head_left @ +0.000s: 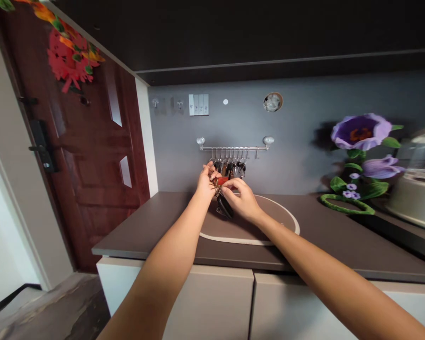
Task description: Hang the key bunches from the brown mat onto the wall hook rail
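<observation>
Both hands meet above a brown oval mat with a pale rim (283, 215), just in front of a wall rack (233, 148) hung with several keys (241, 166). My left hand (208, 179) is closed on a bunch of keys (217, 187) with a red tag (222, 180). From the same bunch a black fob or case (225, 206) dangles over the mat. The fingers of my right hand (241, 197) pinch the bunch from the right side. Which part they grip is too small to tell.
Purple fabric flowers (361, 134) with a green ring base (346, 204) stand on the counter (314, 241) at right, beside a rounded appliance (417, 189). A dark shelf (269, 38) overhangs the counter. A red-brown door (92, 141) is at left.
</observation>
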`<state>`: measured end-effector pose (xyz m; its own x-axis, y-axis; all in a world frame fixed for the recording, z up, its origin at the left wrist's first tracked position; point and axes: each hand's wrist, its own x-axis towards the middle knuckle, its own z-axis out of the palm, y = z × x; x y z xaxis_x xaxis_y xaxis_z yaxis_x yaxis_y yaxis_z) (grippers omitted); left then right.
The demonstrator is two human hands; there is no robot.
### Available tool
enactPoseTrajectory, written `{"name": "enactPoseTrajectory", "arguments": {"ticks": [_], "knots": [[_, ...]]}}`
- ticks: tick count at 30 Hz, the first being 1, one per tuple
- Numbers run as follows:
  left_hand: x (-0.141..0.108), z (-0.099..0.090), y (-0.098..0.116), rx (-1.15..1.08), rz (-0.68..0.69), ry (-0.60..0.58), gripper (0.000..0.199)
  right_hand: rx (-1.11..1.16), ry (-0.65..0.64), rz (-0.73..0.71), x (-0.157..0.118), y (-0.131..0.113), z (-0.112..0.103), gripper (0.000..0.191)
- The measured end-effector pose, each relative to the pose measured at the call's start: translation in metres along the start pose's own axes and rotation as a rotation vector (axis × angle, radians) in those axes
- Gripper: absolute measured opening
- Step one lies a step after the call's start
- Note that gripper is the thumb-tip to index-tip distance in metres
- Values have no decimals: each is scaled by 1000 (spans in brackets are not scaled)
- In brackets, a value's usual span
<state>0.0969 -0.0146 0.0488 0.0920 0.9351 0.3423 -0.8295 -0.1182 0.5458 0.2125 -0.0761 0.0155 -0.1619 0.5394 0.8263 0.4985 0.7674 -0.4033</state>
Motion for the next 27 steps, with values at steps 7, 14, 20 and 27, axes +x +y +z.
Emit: {"name": "enactPoseTrajectory", "arguments": {"ticks": [7, 14, 20, 27], "knots": [[-1, 4, 2, 2, 17, 72, 26, -93, -51, -183, 3, 0, 0, 15], [1, 2, 1, -37, 14, 33, 27, -145, -106, -231, 1, 3, 4, 17], [4, -2, -3, 0, 30, 41, 24, -234, -95, -253, 1, 9, 8, 15], [6, -5, -2, -62, 8, 100, 21, -330, -41, -243, 2, 15, 7, 14]]}}
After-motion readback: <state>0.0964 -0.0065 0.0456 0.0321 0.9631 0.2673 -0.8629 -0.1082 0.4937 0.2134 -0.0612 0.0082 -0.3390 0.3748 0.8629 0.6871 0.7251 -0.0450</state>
